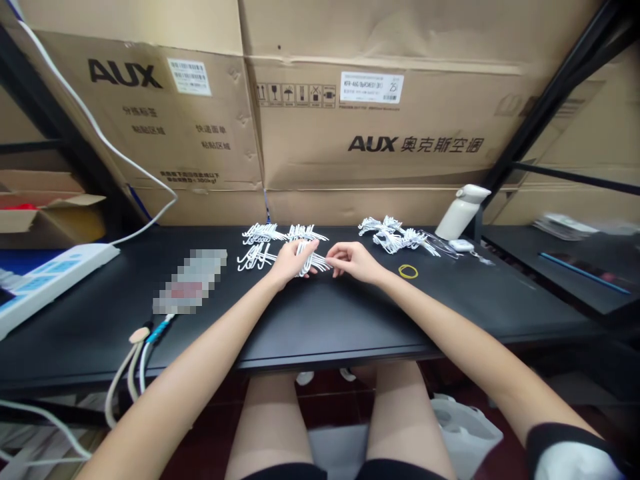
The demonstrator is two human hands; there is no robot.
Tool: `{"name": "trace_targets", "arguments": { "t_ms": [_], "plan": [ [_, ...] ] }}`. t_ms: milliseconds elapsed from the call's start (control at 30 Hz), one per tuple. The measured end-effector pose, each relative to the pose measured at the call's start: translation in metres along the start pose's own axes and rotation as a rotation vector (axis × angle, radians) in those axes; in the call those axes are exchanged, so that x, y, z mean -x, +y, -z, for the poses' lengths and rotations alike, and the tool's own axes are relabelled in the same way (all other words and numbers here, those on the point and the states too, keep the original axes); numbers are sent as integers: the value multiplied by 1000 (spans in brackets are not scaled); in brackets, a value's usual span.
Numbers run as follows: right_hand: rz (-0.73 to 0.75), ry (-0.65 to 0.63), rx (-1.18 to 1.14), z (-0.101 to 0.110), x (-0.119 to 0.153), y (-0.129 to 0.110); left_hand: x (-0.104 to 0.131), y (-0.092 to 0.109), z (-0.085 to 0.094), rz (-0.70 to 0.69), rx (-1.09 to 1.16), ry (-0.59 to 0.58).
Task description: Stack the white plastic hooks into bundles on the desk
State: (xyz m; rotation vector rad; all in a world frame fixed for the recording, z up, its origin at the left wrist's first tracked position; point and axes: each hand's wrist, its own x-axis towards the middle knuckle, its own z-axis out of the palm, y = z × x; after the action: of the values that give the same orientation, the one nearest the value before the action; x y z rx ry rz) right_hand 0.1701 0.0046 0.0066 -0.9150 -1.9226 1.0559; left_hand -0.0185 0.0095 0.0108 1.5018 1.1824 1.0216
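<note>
Head view shows the left hand (293, 262) closed around a bundle of white hooks (303, 257), thumb over the top and fingers curled round the far side and underneath. The right hand (354, 260) is just beside it, thumb and forefinger bent close together at the thin free ends; whether they pinch a piece or only touch the tips, I cannot tell.

What matters most is how these two line up. The thin ends stretch out of the left hand's grip to the right, dipping slightly toward the person, so their long axis runs across the table from one hand to the other. The left hand has the body of the bundle, while the right fingertips are nearer the tips, directly at the end of that line.

Close around the left hand lie more white hooks: an upper-left bunch (263, 232), a middle bunch (304, 232) beyond the knuckles, and a lower-left bunch (254, 257), its curved ends facing left. Beyond the right hand, a looser white pile (387, 239) sits farther back, with a yellow band (408, 267) lying near the right wrist.

Further out on the black table (320, 327), a white bottle (461, 212) stands tilted in view at the right, well apart from the hands, and a power strip (55, 283) lies at the far left.
</note>
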Motion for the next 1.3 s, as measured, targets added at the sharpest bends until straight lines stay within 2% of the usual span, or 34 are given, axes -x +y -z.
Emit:
{"name": "trace_targets", "arguments": {
  "t_ms": [133, 300, 367, 567, 733, 1033, 1300],
  "plan": [
    [-77, -38, -99, -1, -2, -1, 1, 2, -2, -5, 21, -21],
    [-111, -246, -93, -6, -1, -2, 2, 2, -5, -32, 42, -32],
    [-105, -275, -81, -8, 0, -2, 1, 1, -5, -48, 52, -29],
    [-114, -276, -84, -12, 1, -2, 0, 0, -7, -79, 91, -13],
    [-138, -281, -70, -13, 3, -7, 1, 0, -8, -80, 94, -47],
    [-47, -293, -76, -12, 5, -8, -2, -3, -8, -37, 130, -87],
    [-96, -216, -116, -16, 3, -3, -2, -4, -8, -56, 116, -104]
  ]
}}
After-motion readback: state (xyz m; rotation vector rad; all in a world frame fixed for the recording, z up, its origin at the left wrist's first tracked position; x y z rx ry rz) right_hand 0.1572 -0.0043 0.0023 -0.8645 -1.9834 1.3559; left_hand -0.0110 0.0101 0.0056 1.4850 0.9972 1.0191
